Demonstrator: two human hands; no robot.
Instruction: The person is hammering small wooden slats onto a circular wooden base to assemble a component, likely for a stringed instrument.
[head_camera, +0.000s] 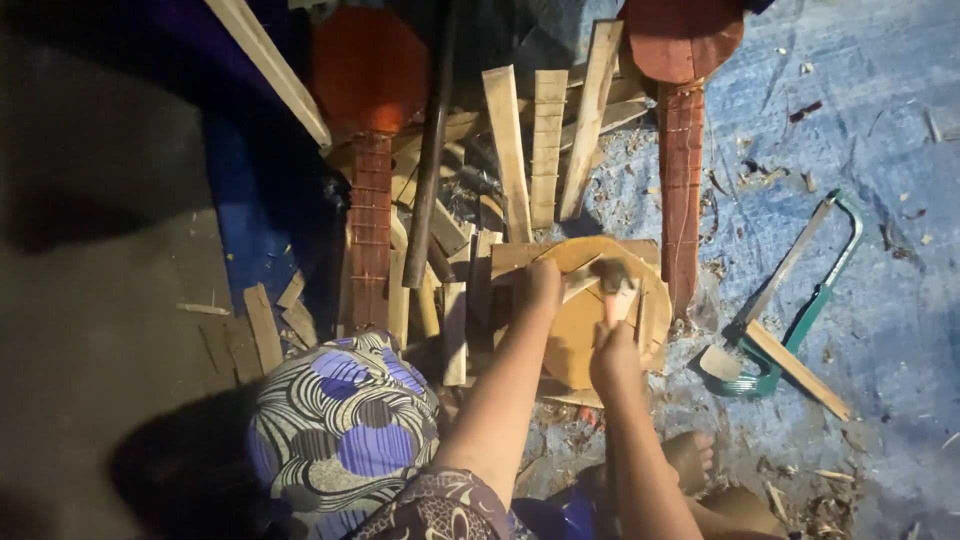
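Under right grip (614, 358): hammer (610, 285)

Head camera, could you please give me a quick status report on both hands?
Right hand gripping small hammer, head over round wooden piece. Left hand pressing a thin strip on it. Hacksaw lies apart, right; nothing blocking.

We see our own two bare forearms, uncovered from elbow to wrist, ending in our left hand (543, 283) and right hand (613, 360), with no rings, bands or gloves visible. At the bottom edge of the view our short sleeve (440, 510) shows a dark, finely figured print. Over our left knee lies a garment (340, 430) patterned in white and black swirling stripes with large purple and grey ovals. Our right foot (690, 455) is bare.
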